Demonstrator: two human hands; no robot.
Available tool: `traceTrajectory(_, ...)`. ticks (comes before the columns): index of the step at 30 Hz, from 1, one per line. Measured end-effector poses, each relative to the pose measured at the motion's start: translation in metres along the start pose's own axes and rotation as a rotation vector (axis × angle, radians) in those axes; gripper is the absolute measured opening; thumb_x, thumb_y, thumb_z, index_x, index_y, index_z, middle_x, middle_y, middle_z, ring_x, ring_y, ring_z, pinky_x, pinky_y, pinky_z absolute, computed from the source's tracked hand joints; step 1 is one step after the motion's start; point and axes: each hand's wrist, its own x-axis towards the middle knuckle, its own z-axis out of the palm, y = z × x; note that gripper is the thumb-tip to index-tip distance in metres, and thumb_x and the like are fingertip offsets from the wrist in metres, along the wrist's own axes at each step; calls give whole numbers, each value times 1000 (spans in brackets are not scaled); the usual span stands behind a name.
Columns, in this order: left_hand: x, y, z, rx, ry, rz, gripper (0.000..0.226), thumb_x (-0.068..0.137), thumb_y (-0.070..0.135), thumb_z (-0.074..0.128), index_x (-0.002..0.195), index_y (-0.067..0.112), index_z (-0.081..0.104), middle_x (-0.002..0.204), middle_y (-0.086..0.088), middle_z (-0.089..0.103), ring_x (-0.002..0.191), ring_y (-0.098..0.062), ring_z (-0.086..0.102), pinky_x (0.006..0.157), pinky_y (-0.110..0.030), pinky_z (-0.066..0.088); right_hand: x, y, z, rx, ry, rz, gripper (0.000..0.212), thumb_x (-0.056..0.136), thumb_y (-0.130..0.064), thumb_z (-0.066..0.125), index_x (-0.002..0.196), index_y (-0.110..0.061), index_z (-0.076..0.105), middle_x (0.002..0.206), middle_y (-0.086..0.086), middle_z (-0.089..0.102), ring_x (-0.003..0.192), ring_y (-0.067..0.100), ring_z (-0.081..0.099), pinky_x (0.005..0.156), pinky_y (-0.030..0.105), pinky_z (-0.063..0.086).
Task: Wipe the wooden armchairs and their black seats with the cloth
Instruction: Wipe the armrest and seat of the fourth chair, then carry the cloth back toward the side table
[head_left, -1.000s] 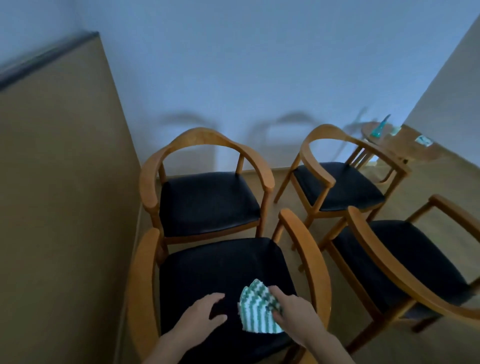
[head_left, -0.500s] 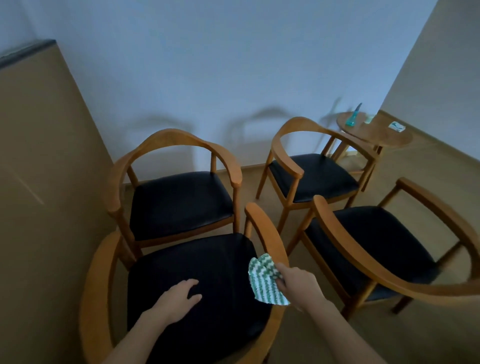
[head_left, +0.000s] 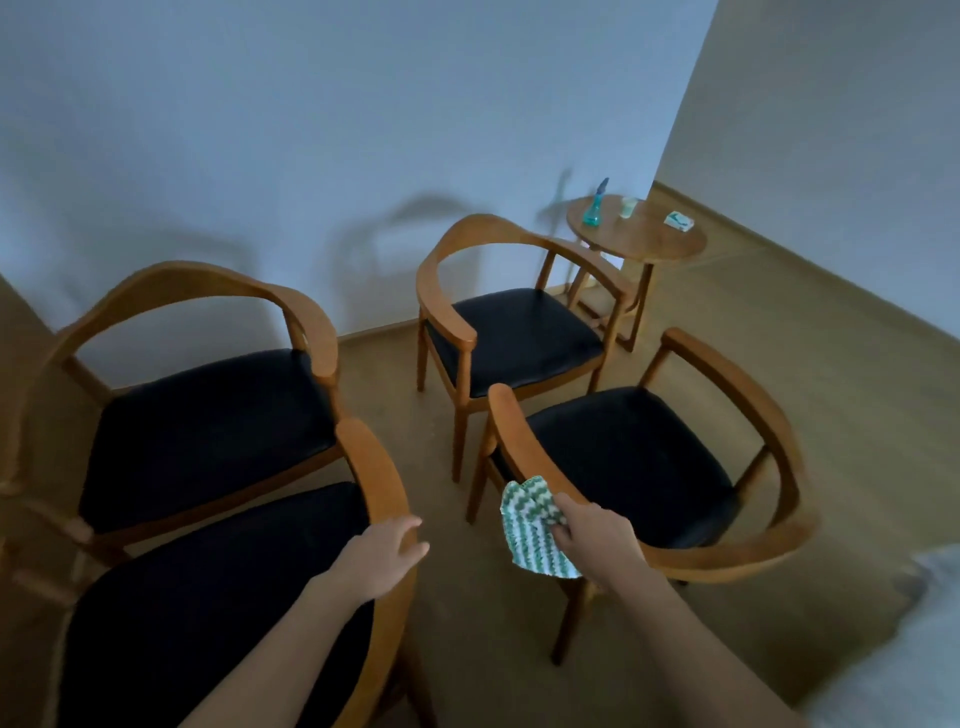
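Cloth (head_left: 530, 535) — green-and-white zigzag — is hanging bunched in the right hand (head_left: 597, 540), whose fingers are curling round it, right at the curved wooden arm of the second armchair (head_left: 524, 452). Left hand (head_left: 379, 561) is resting open, fingers straight, on the armrest of the nearest armchair (head_left: 379, 478). Beyond both hands a back-left armchair (head_left: 208, 426) and a back-right armchair (head_left: 514, 343) are standing — past them, a round table (head_left: 649, 244) carrying a spray bottle (head_left: 593, 205).

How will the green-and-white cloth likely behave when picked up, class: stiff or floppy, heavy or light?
Probably floppy: the cloth bunches and droops below the right hand that pinches it. Likely light, since a pinch alone seems to carry it. Its ridged, knitted-looking surface suggests that it is not slippery.
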Motion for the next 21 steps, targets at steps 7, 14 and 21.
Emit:
traceTrajectory(7, 82, 89, 4, 237, -74, 213, 50, 99, 41, 38, 144, 19, 32, 150, -1, 34, 136, -18, 35, 110, -35, 31, -12, 78, -15, 105, 31, 300, 25, 98, -28, 37, 121, -18, 42, 88, 3, 61, 78, 24, 59, 61, 30, 38)
traceTrajectory(14, 128, 177, 25, 285, -149, 378, 53, 99, 38, 41, 146, 20, 28, 151, -1, 33, 138, -18, 32, 112, -35, 29, -29, 151, -32, 130, 89, 467, 24, 99, -29, 37, 120, -19, 42, 99, 6, 65, 90, 28, 62, 64, 30, 39)
traceTrajectory(21, 179, 256, 43, 402, -133, 391, 53, 100, 39, 39, 147, 20, 26, 150, -1, 33, 133, -22, 38, 107, -37, 33, -2, 247, -46, 118, 138, 469, 21, 98, -29, 37, 117, -21, 43, 97, 5, 65, 88, 26, 62, 68, 32, 44)
